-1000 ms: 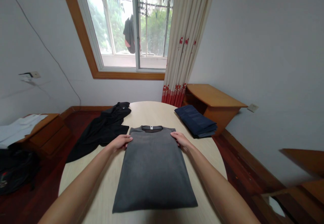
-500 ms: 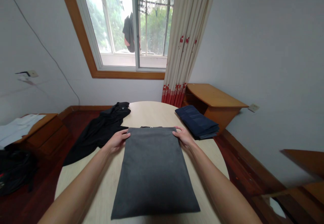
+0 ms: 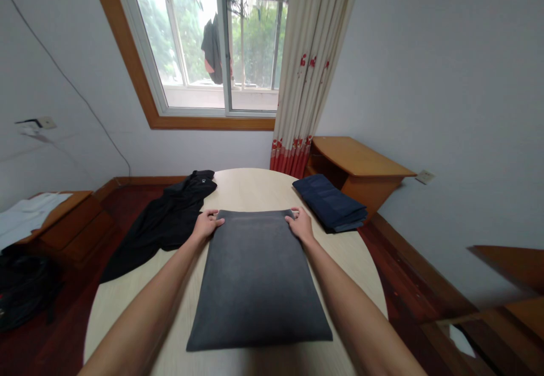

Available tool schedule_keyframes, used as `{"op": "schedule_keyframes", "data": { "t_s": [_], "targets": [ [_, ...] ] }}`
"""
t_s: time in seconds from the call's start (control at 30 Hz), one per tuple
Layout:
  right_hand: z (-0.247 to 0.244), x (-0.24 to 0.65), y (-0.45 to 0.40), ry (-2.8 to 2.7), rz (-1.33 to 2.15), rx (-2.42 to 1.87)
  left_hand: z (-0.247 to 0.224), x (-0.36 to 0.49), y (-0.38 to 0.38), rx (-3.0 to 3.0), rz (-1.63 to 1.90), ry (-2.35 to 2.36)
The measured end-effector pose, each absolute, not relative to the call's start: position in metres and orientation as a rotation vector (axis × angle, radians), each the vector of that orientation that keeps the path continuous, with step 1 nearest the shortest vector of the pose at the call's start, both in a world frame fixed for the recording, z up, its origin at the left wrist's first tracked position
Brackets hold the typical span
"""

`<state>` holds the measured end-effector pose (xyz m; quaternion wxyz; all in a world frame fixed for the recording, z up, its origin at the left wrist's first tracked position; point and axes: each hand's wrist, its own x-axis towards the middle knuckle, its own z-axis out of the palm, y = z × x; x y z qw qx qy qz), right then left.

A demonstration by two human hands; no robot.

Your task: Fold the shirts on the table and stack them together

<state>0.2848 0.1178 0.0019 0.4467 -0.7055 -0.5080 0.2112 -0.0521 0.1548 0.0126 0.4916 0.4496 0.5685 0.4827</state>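
A dark grey garment (image 3: 259, 280), folded into a smooth, near-rectangular shape, lies before me on the round pale wooden table (image 3: 250, 186). My left hand (image 3: 207, 224) pinches its far left corner between thumb and fingers. At the far right corner my right hand (image 3: 301, 224) grips it the same way. The far edge runs straight between the two hands. What kind of garment it is, I cannot tell. Left of my left hand lies a loose black garment (image 3: 170, 212), partly over the table edge. Beyond my right hand sits a folded navy cloth item (image 3: 329, 203).
A wooden desk (image 3: 361, 158) stands behind the table on the right, beside a long curtain (image 3: 314, 70). On the left are a low wooden cabinet (image 3: 76, 231) with white papers and a black bag (image 3: 25, 291) on the floor. A window (image 3: 212, 53) is ahead.
The grey garment's near edge has shifted away from me, and both hands are slightly closer together on its far corners. A dark strip behind its far edge is now out of sight.
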Motion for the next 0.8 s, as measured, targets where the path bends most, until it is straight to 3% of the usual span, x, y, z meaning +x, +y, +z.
{"op": "schedule_keyframes", "data": {
  "t_s": [0.27,0.4,0.53,0.67,0.8],
  "targets": [
    [-0.001,0.288,0.123,-1.426,0.312,-1.718,0.013,-0.054,0.16,1.16,1.275,1.207],
    [0.003,0.283,0.119,-1.516,0.286,-1.874,0.014,-0.057,0.161,1.415,1.244,1.488],
    [0.016,0.259,0.103,-1.698,-0.005,-2.023,0.014,-0.045,0.141,1.801,1.188,1.758],
    [0.019,0.224,0.088,-2.099,-0.084,-1.788,0.009,-0.013,0.112,2.587,0.815,1.577],
    [0.008,0.216,0.081,-2.285,0.113,-1.768,-0.005,0.002,0.105,2.669,0.398,1.546]
  ]
}}
